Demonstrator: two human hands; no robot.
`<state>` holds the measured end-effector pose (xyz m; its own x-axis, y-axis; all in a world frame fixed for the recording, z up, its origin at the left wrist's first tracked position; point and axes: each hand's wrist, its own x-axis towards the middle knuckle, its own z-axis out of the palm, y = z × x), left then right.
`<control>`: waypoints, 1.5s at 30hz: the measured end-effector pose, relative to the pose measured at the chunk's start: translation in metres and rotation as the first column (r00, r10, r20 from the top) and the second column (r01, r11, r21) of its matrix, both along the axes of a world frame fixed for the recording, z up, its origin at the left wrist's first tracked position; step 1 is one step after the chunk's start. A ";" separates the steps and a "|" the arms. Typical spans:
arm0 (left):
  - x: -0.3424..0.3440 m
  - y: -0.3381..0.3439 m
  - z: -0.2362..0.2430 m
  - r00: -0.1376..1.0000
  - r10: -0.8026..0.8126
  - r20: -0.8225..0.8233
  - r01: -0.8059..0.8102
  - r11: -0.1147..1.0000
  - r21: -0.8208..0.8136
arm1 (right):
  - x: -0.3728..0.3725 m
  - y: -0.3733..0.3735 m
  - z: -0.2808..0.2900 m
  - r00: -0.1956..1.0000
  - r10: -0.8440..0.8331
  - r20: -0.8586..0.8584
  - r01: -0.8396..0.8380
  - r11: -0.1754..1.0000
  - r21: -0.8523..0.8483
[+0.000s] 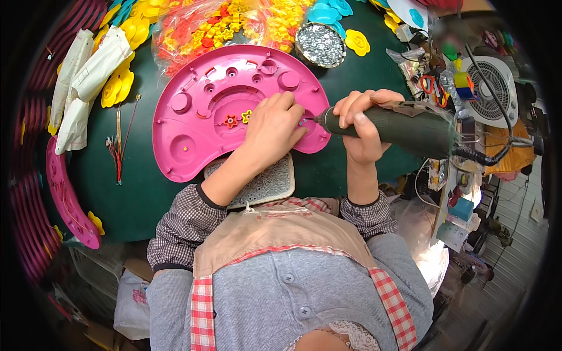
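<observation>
A pink curved plastic shell [193,137] lies on the green table, its inner side with posts and round wells facing up. Fitted in its middle are a red star-shaped piece [230,121] and a yellow one [246,116]. My left hand [275,126] rests over the shell's right part, fingers bent down; whatever the fingertips pinch is hidden. Gripped in my right hand [364,120] is a dark electric screwdriver [404,128], held nearly level. Its bit points left into the shell's right end, close to my left fingertips.
Beyond the shell are bags of star pieces [234,23] and a round tin of small metal parts [320,44]. A tray of screws [263,187] sits by my waist. Wires [119,146], white rolled sacks [88,82] and another pink piece [67,196] lie left. A fan [489,90] stands right.
</observation>
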<state>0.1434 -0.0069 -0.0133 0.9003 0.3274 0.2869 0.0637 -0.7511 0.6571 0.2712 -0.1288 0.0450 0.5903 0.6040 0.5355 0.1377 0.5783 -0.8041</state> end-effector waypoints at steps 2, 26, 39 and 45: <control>0.000 0.000 0.000 1.000 -0.004 0.022 0.003 0.999 0.036 | -0.001 -0.003 0.004 1.000 -0.003 -0.013 0.003 1.000 0.010; -0.011 -0.003 0.002 0.978 -0.064 0.198 0.123 0.944 -0.306 | -0.006 -0.024 0.031 0.984 0.028 -0.176 -0.003 0.990 0.139; -0.013 -0.005 -0.001 0.974 -0.035 0.223 0.112 0.932 -0.344 | -0.013 -0.021 0.031 0.979 -0.034 -0.199 0.059 0.991 0.123; -0.015 -0.008 0.002 0.987 0.023 0.161 0.060 0.868 -0.494 | -0.013 -0.022 0.030 0.978 -0.039 -0.204 0.069 0.988 0.141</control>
<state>0.1282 -0.0152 -0.0110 0.8645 0.4477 0.2286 -0.0816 -0.3238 0.9426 0.2579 -0.1506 0.0751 0.7237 0.4923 0.4836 0.0170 0.6879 -0.7256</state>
